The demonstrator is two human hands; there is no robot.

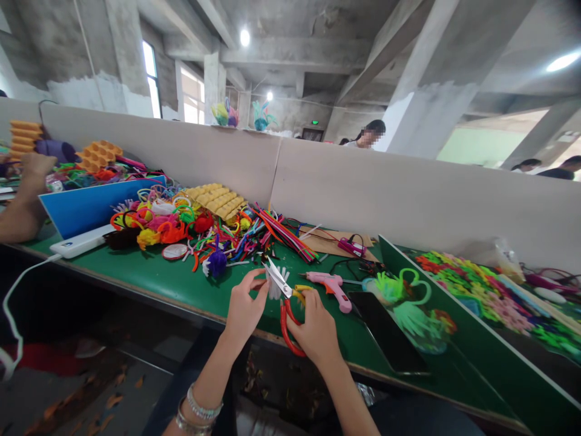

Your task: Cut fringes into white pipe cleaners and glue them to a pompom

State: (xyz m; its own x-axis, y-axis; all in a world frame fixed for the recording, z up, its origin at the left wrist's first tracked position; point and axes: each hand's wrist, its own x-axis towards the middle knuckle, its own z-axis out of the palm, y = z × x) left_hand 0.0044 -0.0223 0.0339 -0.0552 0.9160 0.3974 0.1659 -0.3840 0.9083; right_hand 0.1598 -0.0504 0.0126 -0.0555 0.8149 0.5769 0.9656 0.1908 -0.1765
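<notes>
On the green table [131,270] at far left, a white power strip [84,242] lies before a blue panel [106,204]. Right of it comes a heap of colourful fuzzy pieces [170,227], with a purple pompom [216,262] at its front edge. Near the table's front edge, the left hand [246,304] pinches a white fuzzy bundle [275,286] between thumb and forefinger. Parted scissor blades reach across that bundle; the right hand [318,327] has its fingers curled around the handles of the scissors [285,292]. Just beyond it lies a pink glue gun [333,284], then a black phone [385,332], and green fuzzy tufts [415,316] beside a green divider [472,351].
</notes>
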